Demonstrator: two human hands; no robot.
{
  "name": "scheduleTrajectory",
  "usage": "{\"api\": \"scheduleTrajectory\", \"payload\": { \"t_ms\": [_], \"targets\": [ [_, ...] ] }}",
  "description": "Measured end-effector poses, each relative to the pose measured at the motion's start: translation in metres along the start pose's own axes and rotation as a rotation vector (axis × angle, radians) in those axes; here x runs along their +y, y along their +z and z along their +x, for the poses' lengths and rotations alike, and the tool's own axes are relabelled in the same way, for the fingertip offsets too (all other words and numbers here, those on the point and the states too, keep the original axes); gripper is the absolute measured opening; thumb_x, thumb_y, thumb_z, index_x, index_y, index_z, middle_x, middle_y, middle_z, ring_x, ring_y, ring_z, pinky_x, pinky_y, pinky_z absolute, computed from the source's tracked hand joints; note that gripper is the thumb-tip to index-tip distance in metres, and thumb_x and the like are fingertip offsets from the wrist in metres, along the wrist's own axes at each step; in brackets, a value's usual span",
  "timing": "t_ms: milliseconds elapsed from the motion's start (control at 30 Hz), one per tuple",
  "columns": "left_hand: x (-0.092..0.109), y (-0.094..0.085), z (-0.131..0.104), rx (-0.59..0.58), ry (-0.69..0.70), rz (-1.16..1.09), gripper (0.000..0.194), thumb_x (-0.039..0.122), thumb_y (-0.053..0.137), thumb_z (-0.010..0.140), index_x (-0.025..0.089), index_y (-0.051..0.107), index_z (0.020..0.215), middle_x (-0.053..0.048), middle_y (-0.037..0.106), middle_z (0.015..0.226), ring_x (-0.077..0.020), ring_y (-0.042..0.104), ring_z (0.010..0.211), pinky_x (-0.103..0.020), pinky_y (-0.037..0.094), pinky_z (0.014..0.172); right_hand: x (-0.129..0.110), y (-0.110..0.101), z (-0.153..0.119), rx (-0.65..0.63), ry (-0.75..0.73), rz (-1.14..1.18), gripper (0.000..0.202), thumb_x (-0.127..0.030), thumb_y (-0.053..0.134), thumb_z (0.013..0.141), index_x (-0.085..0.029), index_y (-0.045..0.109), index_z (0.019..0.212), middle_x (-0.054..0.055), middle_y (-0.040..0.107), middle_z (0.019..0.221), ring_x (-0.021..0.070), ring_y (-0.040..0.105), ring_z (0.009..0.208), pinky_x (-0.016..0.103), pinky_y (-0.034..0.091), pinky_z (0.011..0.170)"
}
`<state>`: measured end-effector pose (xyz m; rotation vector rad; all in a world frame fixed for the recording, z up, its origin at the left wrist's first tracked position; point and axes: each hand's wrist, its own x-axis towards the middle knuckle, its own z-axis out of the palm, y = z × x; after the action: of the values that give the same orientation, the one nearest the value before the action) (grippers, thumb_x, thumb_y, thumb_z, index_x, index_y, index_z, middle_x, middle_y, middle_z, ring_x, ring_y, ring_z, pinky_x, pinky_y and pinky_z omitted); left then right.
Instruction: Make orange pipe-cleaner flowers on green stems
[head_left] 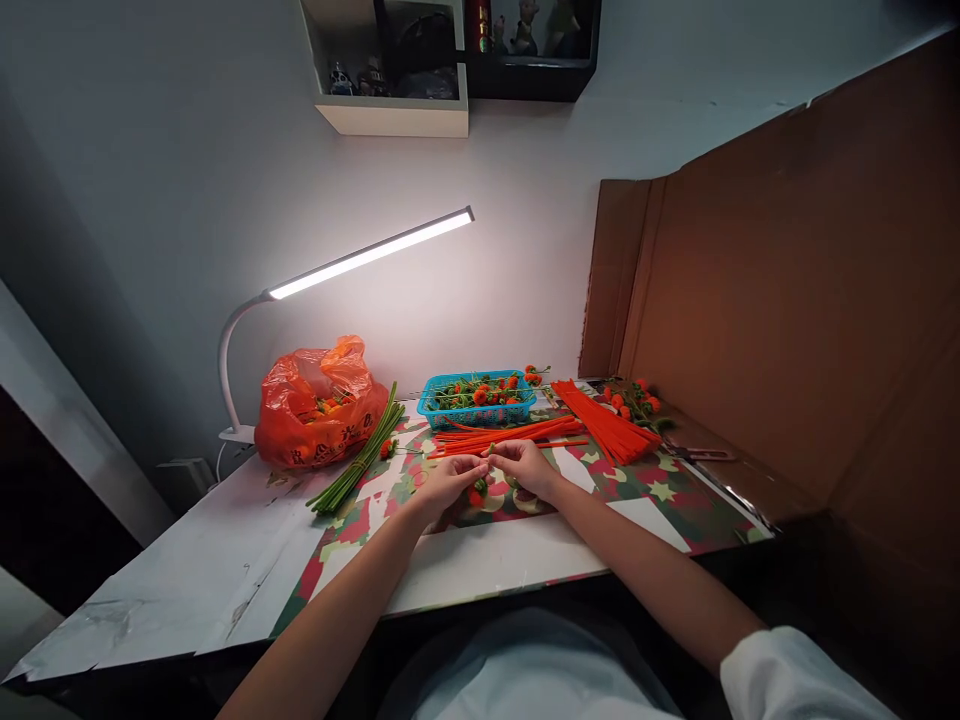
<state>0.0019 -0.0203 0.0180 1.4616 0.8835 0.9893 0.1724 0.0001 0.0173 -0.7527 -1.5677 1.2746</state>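
Observation:
My left hand (pixel 451 477) and my right hand (pixel 525 466) meet over the middle of the table, fingertips pinched close together on a small green piece (pixel 490 451). Just below the fingers hangs a small orange flower (pixel 475 495) with green leaves; whether it joins the green piece is hard to tell. Behind the hands lie loose orange-red strips (pixel 517 433). A blue basket (pixel 424 408) farther back holds orange flowers with green stems. Another orange flower (pixel 387 449) on a thin stem rests left of my left hand.
An orange plastic bag (pixel 319 420) and green stem bundle (pixel 356 465) sit left, under a lit lamp (pixel 375 254). Right are a fan of orange-red strips (pixel 607 425), more flowers (pixel 634 400), scissors-like tool (pixel 701 454) and a cardboard wall (pixel 787 300).

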Motion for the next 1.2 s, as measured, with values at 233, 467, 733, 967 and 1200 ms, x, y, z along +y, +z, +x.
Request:
{"api": "scheduleTrajectory", "payload": {
  "t_ms": [233,467,733,967,1200],
  "targets": [
    [0.008,-0.002,-0.003,-0.093,-0.051,-0.042,0.041,0.051,0.078,0.061,0.012,0.068,0.068,-0.007,0.065,0.066,-0.0143,0.057,0.062,-0.024,0.04,0.057,-0.005,-0.005,-0.002,-0.068,0.03,0.024,0.047,-0.059,0.075,0.056,-0.015,0.059,0.061,-0.004,0.049,0.053,0.0063,0.037,0.047,0.021,0.029,0.045],
    [-0.002,0.003,0.002,0.137,0.071,0.053,0.029,0.042,0.078,0.063,0.016,0.069,0.073,-0.002,0.068,0.069,-0.0137,0.057,0.062,-0.024,0.041,0.06,0.007,-0.001,0.004,0.063,0.01,0.013,0.046,-0.056,0.075,0.056,-0.016,0.053,0.058,-0.006,0.046,0.051,0.0062,0.035,0.047,0.022,0.027,0.046],
    [0.007,-0.006,0.0,-0.013,0.041,0.046,0.036,0.047,0.075,0.066,0.012,0.069,0.072,-0.005,0.067,0.067,-0.0157,0.059,0.066,-0.026,0.044,0.064,0.003,-0.006,0.002,-0.05,-0.034,0.018,0.039,-0.051,0.076,0.06,-0.015,0.066,0.071,0.0,0.062,0.068,0.0115,0.053,0.063,0.025,0.04,0.06],
    [0.015,0.001,-0.008,-0.126,0.005,-0.02,0.046,0.057,0.076,0.058,0.013,0.064,0.063,-0.003,0.058,0.058,-0.0157,0.059,0.061,-0.028,0.045,0.063,-0.004,-0.008,-0.003,-0.139,-0.015,0.051,0.04,-0.055,0.073,0.063,-0.016,0.064,0.071,0.001,0.061,0.067,0.0109,0.054,0.058,0.023,0.041,0.054],
    [0.002,0.003,0.003,0.116,0.106,0.07,0.029,0.042,0.077,0.065,0.015,0.069,0.073,-0.002,0.067,0.067,-0.0119,0.055,0.06,-0.023,0.041,0.058,0.004,-0.002,0.002,0.037,-0.021,0.005,0.036,-0.05,0.072,0.064,-0.016,0.061,0.067,-0.003,0.054,0.058,0.0068,0.04,0.048,0.021,0.03,0.046]
  ]
}}
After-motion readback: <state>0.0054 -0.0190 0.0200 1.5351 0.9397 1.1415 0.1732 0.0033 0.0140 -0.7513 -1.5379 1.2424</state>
